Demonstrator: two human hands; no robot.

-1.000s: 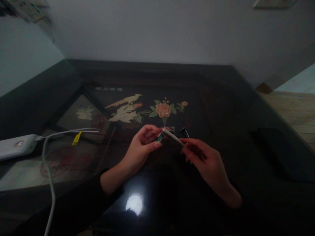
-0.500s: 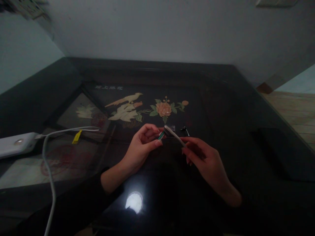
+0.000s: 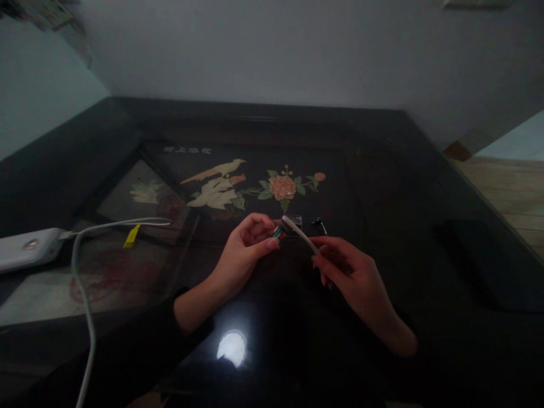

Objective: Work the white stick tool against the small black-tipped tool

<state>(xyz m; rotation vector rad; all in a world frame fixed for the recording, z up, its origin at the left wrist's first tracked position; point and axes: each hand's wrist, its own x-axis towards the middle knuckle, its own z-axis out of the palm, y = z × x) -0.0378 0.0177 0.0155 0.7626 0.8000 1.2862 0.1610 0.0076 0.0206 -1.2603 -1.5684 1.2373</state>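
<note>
My left hand (image 3: 244,255) is closed in a pinch on a small green and red object (image 3: 277,232) at its fingertips. My right hand (image 3: 346,269) is closed round a thin white stick-like tool (image 3: 300,232), whose broader tip rests against the small object. Both hands hover just above the dark glossy table (image 3: 382,187). Right behind the tool's tip lies a small clear piece (image 3: 296,219), and a small black clip-like piece (image 3: 318,224) lies to its right.
A bird and flower inlay (image 3: 250,186) decorates the table's middle. At the left lies a white power bank (image 3: 28,248) with a white cable (image 3: 83,289) and a yellow tag (image 3: 132,235). A dark flat object (image 3: 488,260) sits at the right; wooden floor (image 3: 514,192) lies beyond.
The hands stay nearly in place; the left fingertips and the small object have shifted slightly against the tool's tip.
</note>
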